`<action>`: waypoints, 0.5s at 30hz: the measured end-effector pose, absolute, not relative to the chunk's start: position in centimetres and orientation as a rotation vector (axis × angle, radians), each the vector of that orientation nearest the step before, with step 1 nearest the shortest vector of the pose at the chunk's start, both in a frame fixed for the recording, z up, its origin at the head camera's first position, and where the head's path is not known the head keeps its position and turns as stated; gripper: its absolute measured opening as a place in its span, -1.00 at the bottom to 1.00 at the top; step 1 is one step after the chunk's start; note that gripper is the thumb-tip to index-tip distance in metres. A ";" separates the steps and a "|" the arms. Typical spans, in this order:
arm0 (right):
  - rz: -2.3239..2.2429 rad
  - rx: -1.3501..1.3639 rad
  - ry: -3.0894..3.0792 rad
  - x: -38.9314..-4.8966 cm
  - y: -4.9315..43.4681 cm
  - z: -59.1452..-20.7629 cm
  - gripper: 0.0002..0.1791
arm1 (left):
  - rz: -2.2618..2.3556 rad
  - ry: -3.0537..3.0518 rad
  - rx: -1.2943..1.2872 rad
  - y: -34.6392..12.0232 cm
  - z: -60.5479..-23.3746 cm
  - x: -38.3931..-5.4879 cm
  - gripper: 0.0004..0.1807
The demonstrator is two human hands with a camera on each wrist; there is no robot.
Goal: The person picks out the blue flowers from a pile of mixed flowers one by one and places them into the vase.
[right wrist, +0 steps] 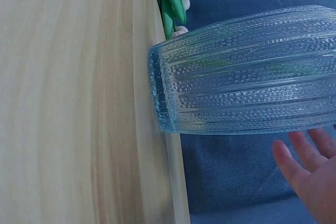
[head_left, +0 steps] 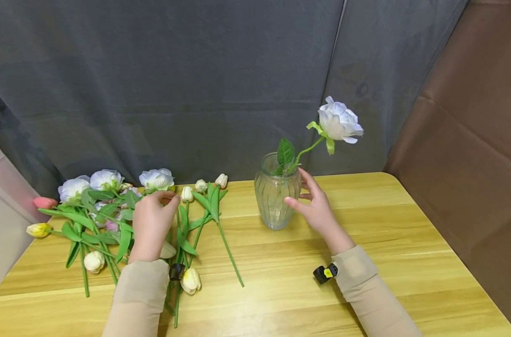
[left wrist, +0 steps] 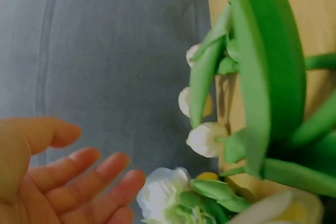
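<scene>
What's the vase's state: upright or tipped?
Upright: in the head view, the glass vase stands base-down on the table, mouth up, with one white flower leaning out of it.

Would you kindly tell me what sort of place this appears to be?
It looks like an indoor work corner, perhaps a craft setup, though the room beyond is hidden: grey cloth hangs behind a wooden table, with flowers spread over its left side.
</scene>
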State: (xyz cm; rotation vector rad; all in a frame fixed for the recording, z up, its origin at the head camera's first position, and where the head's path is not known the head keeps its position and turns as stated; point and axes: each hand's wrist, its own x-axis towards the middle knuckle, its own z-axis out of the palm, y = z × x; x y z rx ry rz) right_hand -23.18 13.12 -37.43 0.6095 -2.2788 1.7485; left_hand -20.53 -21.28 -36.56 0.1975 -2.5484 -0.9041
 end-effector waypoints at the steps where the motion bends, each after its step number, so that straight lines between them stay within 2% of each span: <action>1: 1.748 0.609 -2.281 -23.2 13.1 -37.4 -0.17 | -0.901 -2.533 0.221 -21.4 -36.7 -20.5 -0.66; 15: 1.774 0.606 -2.278 -23.3 13.2 -37.6 -0.16 | -0.842 -2.429 0.394 -23.5 -38.2 -20.8 -0.73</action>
